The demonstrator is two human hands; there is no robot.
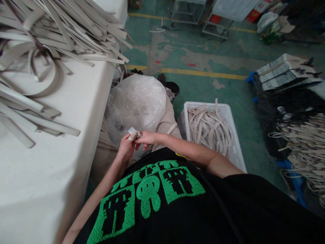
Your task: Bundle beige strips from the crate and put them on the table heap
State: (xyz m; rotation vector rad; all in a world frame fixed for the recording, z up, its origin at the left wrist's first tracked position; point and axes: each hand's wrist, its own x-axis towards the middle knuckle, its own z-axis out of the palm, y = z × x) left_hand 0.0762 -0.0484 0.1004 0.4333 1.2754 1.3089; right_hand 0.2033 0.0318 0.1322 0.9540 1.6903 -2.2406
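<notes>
In front of my belly, above my lap, my two hands meet. My left hand (126, 146) is closed, its thumb raised; a pale band seems to go round the thumb. Against its fingertips is a small white piece (131, 129), thin like paper or tape, whose kind I cannot make out. My right hand (146, 138) reaches in from the right, with its thumb and forefinger pinched at the same white piece and its other fingers curled below. Just beyond the hands a large clear plastic bag (137, 98) rests across my legs.
At left stands a white-covered table (63, 159) bearing piles of beige strips (76, 30). A white bin (235, 135) of narrow strips (209, 130) is on the floor at right. Farther right are a stacked bundle (286, 71) and more strips (307, 145). Metal carts (188, 13) stand ahead.
</notes>
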